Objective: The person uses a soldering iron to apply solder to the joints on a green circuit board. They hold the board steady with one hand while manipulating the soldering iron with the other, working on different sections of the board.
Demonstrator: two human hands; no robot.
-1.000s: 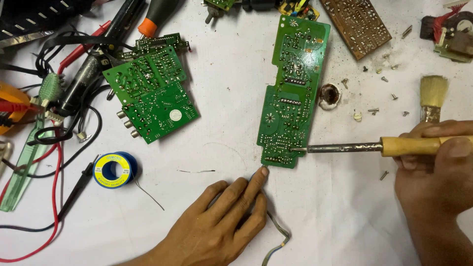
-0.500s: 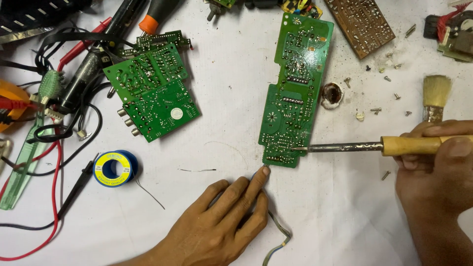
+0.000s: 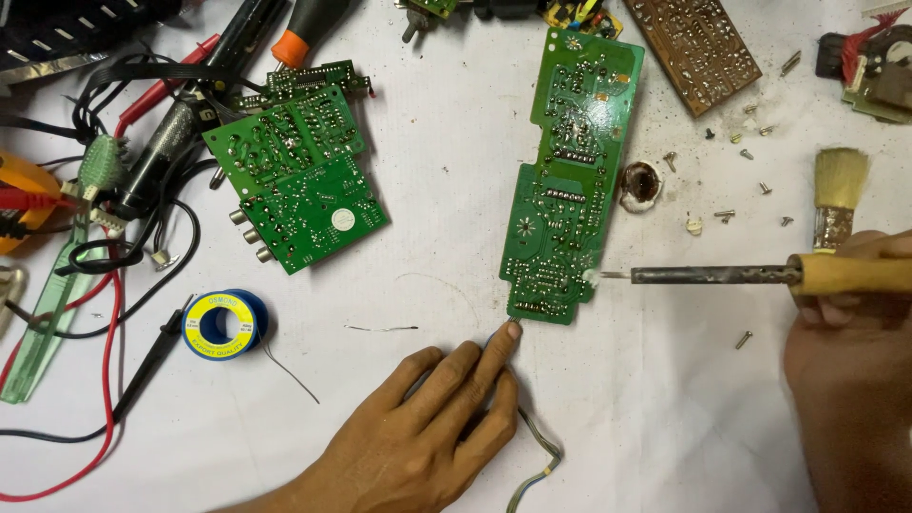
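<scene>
The right hand has its fingers clamped on the wooden handle of a soldering iron, whose tip touches the lower right edge of the long green circuit board lying flat on the white worktop. The left hand rests flat, fingers together and holding nothing, its forefinger tip pressed against the board's bottom corner to steady it. Good work here likely means keeping the tip on the one joint and the forefinger away from the hot metal. Open room lies below the board and between the hands; loose screws and a brush crowd the right, a solder spool and red and black leads the left.
</scene>
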